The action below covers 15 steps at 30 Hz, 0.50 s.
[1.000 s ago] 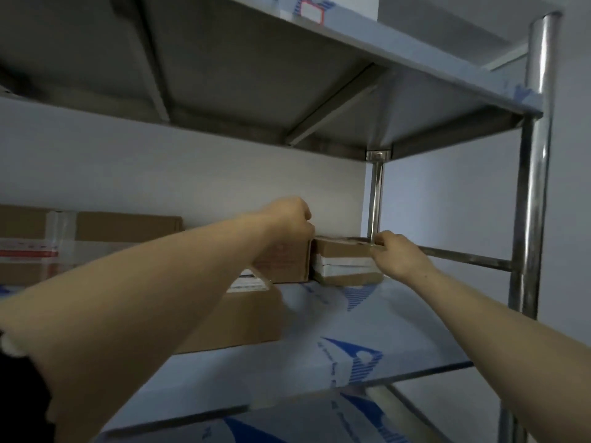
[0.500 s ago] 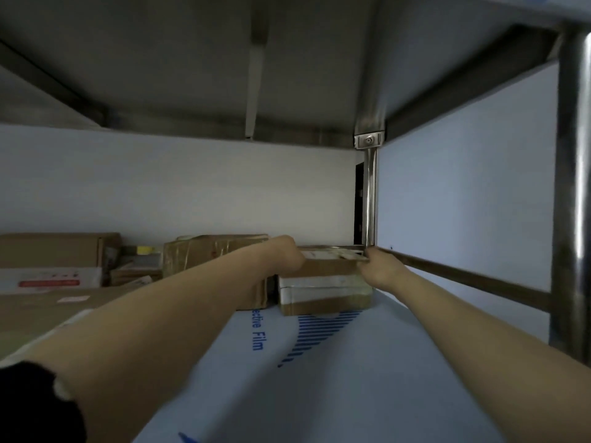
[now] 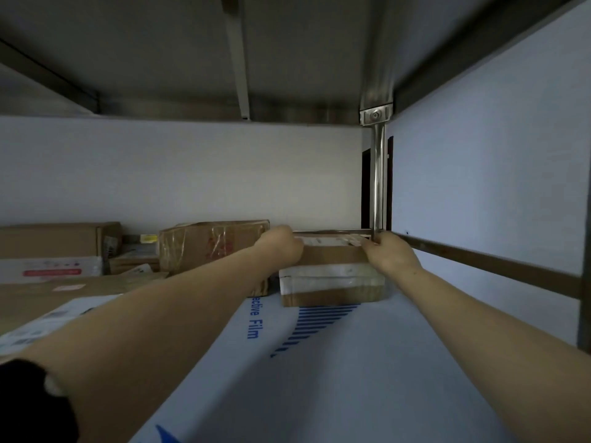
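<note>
So I've got the small brown cardboard box [image 3: 332,254] way at the back right corner of the steel shelf [image 3: 367,378]. It's right up against the shiny upright post [image 3: 379,187] and on top of a flat brown box with a wide white tape band [image 3: 332,284]. My left grip [image 3: 281,247] is curled round the box's left end and my right grip [image 3: 388,255] is clamped on the right end, so both are holding it.

My read is the stacking is basically done. The box looks squared up on the lower one, though I can't tell if its full weight is down yet. All that's left, I'd guess, is letting go and pulling my arms back out.

As for writing, the blue-and-white plastic sheet on the shelf says "ective Film" in blue. I'm betting that's "Protective Film", with my left arm covering the start. There's a white label on top of the box I'm holding, but the print is too blurry to read. The crinkly tape-wrapped brown box [image 3: 208,247] next door has red print I can't make out. Same goes for the red-striped label on the cardboard box at far left [image 3: 51,270].
</note>
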Motion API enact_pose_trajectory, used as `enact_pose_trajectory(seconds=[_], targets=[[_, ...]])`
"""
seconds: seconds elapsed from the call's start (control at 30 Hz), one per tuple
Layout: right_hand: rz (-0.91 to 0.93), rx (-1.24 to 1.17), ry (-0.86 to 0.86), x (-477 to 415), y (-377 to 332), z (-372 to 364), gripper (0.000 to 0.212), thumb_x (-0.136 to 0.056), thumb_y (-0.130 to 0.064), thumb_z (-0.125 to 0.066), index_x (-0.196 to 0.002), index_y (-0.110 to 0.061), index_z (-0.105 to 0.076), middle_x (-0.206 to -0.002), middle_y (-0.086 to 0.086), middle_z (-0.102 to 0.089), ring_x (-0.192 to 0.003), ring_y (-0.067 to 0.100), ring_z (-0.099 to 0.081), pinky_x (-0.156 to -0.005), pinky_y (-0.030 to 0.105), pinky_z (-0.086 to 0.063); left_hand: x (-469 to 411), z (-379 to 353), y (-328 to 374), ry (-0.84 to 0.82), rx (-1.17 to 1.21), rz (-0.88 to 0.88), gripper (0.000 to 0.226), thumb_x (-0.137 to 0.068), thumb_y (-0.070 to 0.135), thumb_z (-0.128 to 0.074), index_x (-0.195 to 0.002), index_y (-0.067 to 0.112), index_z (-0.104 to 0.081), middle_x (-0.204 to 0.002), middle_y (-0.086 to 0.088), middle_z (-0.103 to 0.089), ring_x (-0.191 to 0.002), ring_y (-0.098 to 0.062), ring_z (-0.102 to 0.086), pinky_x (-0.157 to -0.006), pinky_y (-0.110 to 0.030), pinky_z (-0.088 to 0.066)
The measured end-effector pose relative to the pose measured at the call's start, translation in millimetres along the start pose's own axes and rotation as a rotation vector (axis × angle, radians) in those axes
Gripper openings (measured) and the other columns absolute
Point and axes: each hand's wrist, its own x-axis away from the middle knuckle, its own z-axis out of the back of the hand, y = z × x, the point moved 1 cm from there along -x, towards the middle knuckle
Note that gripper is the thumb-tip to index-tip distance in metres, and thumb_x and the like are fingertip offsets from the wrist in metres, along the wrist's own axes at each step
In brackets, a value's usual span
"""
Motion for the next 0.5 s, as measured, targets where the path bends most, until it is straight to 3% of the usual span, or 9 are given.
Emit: enact_pose_trajectory(seconds=[0.1,0.17,0.23,0.3,0.4,0.5], targets=[[-0.056,-0.033,0.048,19,1,13,0.043,-0.100,-0.035,-0.039,-0.117,0.000,-0.058,-0.116,0.015,-0.061,-0.093,0.027,-0.054,-0.072,0.027,-0.037,10,7,0,0.092,0.068,0.006,0.037,-0.100,0.028,-0.042,-0.120,0.000,-0.056,-0.117,-0.017,-0.059,-0.107,-0.030,-0.056,-0.082,-0.031,-0.045],[-0.125,-0.095,0.061,34,0,25,0.045,-0.099,-0.036,-0.043,-0.119,0.001,-0.059,-0.118,0.015,-0.061,-0.105,0.030,-0.057,-0.080,0.027,-0.042,23,10,2,0.101,0.147,0.025,0.038,-0.101,0.030,-0.043,-0.122,0.000,-0.053,-0.112,-0.015,-0.057,-0.102,-0.029,-0.055,-0.082,-0.031,-0.046],[-0.197,-0.207,0.062,52,-3,39,0.047,-0.093,-0.037,-0.052,-0.121,0.000,-0.058,-0.119,0.015,-0.062,-0.106,0.032,-0.060,-0.091,0.036,-0.049,41,16,4,0.100,0.247,0.030,0.040,-0.100,0.031,-0.044,-0.125,0.000,-0.051,-0.118,-0.016,-0.056,-0.103,-0.029,-0.054,-0.082,-0.030,-0.044],[-0.278,-0.348,0.053,76,-8,52,0.048,-0.086,-0.034,-0.062,-0.121,-0.003,-0.058,-0.115,0.014,-0.064,-0.099,0.031,-0.063,-0.085,0.043,-0.055,59,20,4,0.072,0.396,0.035,0.041,-0.098,0.029,-0.048,-0.128,0.000,-0.050,-0.121,-0.014,-0.055,-0.105,-0.028,-0.053,-0.082,-0.030,-0.043],[-0.346,-0.477,0.024,121,-23,68,0.043,-0.086,-0.023,-0.065,-0.124,-0.003,-0.056,-0.110,0.013,-0.065,-0.089,0.027,-0.064,-0.060,0.031,-0.054,97,31,-2,-0.031,0.619,0.079,0.036,-0.095,0.018,-0.056,-0.123,-0.002,-0.048,-0.101,-0.010,-0.054,-0.094,-0.024,-0.052,-0.081,-0.029,-0.046],[-0.365,-0.575,0.055,161,-36,78,0.035,-0.088,-0.017,-0.063,-0.119,-0.005,-0.055,-0.108,0.013,-0.065,-0.090,0.027,-0.065,-0.063,0.034,-0.055,127,40,-8,-0.055,0.702,0.099,0.039,-0.090,0.015,-0.065,-0.121,-0.003,-0.051,-0.111,-0.015,-0.057,-0.099,-0.026,-0.057,-0.090,-0.034,-0.051]])
